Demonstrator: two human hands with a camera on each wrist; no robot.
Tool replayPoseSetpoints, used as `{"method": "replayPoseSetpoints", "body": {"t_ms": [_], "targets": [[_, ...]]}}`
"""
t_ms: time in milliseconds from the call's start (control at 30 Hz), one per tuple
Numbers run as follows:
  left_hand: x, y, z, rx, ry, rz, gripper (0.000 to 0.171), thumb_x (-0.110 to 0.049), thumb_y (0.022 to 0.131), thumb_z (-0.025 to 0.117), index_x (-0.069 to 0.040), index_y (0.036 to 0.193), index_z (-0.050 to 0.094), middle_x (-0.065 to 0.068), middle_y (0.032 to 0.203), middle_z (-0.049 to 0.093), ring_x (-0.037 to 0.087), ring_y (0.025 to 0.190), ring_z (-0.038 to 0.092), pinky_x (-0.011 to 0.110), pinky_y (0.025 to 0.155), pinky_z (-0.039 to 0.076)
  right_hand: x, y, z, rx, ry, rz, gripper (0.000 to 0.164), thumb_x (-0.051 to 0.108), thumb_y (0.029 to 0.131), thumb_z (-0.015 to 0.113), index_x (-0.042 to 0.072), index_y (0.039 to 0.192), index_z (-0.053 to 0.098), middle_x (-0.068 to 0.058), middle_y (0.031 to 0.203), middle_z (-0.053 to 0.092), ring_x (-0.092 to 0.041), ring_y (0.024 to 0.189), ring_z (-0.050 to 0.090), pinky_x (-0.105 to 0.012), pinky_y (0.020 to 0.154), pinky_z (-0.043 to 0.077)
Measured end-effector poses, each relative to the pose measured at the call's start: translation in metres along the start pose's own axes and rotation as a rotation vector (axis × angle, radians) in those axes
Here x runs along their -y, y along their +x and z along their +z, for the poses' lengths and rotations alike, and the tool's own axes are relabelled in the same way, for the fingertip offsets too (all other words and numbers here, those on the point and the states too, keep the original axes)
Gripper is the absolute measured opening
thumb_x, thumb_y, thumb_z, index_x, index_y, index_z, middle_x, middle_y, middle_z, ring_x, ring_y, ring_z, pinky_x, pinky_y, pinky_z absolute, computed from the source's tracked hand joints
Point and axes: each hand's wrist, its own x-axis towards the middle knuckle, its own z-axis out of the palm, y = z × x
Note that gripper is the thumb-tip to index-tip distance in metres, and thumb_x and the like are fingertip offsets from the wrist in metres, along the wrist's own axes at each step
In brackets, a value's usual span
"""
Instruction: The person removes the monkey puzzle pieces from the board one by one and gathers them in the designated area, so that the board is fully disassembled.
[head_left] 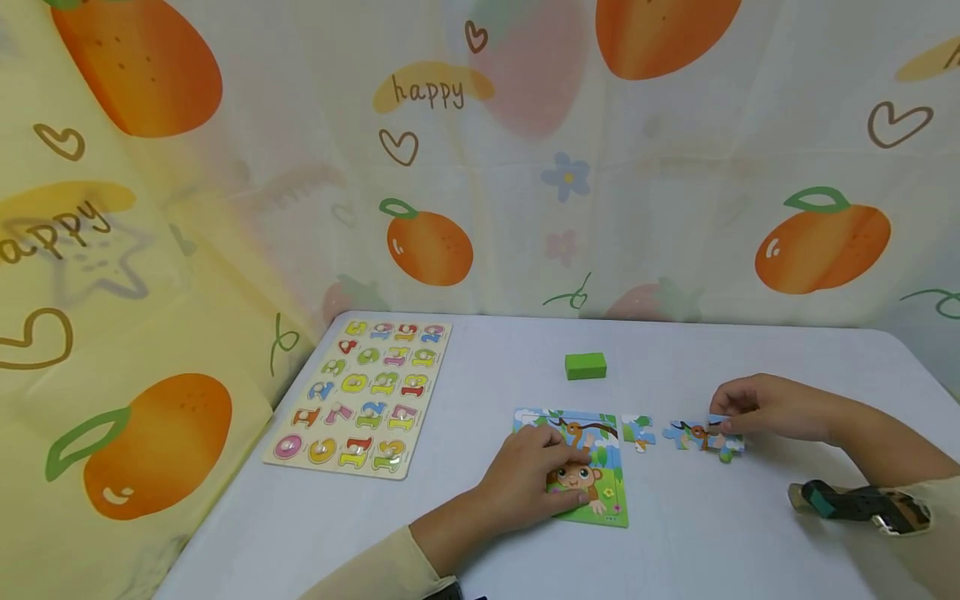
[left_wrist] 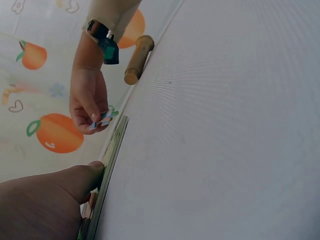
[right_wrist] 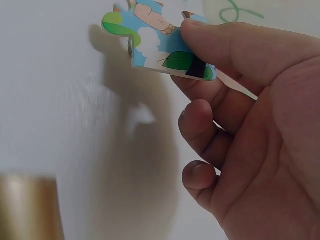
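Note:
My left hand (head_left: 528, 477) rests on a puzzle board (head_left: 609, 508) with a monkey picture, covering part of its left side. Seen from the left wrist, the thumb (left_wrist: 92, 172) lies at the board's edge. To the right, my right hand (head_left: 772, 410) pinches a strip of joined jigsaw pieces (head_left: 693, 435) by its right end. The right wrist view shows the held jigsaw piece (right_wrist: 155, 45) tilted between thumb and fingers, raised above its shadow, with blue, white and green print. Between the board and the strip lies another jigsaw piece (head_left: 637, 429).
A green block (head_left: 585, 366) lies behind the puzzle board. On the left is a number board (head_left: 341, 425) with colourful numerals. A wooden cylinder (left_wrist: 138, 60) stands close to the right forearm. A fruit-print curtain (head_left: 510, 225) hangs along the table's back edge.

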Motion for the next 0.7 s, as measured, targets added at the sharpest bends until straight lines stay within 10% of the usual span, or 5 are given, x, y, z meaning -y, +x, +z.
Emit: {"method": "replayPoseSetpoints", "body": {"t_ms": [700], "targets": [[0.000,-0.002,-0.001,0.019,0.008,-0.011,0.043,-0.055,0.094,0.079,-0.033,0.131,0.078,-0.013,0.105,0.056,0.002,0.090,0.041,0.020,0.079,0.035,-0.026,-0.013,-0.007,-0.023,-0.028,0.036,0.010,0.010,0.100,0.072,0.006,0.109,0.072,0.000,0.091,0.063,-0.008,0.086,0.054,-0.025,0.074,0.046]]}}
